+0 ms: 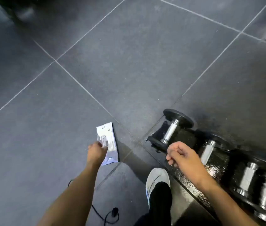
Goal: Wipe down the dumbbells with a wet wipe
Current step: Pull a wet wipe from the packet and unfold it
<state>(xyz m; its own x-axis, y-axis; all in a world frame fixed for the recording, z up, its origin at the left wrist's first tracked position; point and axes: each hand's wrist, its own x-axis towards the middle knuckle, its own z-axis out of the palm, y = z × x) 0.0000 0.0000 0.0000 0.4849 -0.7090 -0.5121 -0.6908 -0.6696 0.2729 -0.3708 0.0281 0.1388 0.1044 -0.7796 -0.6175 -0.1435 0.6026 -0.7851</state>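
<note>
**Down on the tiles, left hand at the wipes**

Down on the grey tiled floor (pixel 129 70), the wet wipe pack (pixel 107 141) lies flat, just left of the dumbbells (pixel 170 130) lined up on a dark mat (pixel 186 138). The left hand (pixel 96 151) is right on it, fingertips (pixel 104 147) bunched at the central flap and seemingly pinching it. The right hand (pixel 183 158) hovers over the nearest dumbbell, fingers loosely curled, holding nothing. That pack looks soft and light, likely to lift when a wipe is pulled, so it wants pinning. The dumbbells are the opposite: heavy, rigid, prone to roll. The pale bar between the heads is where to steady one.
</note>
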